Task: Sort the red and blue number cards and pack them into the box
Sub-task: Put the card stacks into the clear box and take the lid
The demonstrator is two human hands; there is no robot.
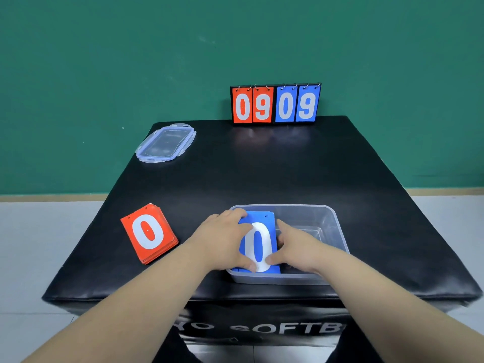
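Blue cards lengthwise, holes pointing away.

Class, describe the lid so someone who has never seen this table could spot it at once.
Start at the black table. At its far left corner, left of the scoreboard, lies the lid. It is clear like the box, but flat and with clip tabs.

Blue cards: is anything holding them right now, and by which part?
The blue card stack is held by both hands: the left hand grips its left edge, the right hand its right edge, thumbs on its near end, inside the clear box.
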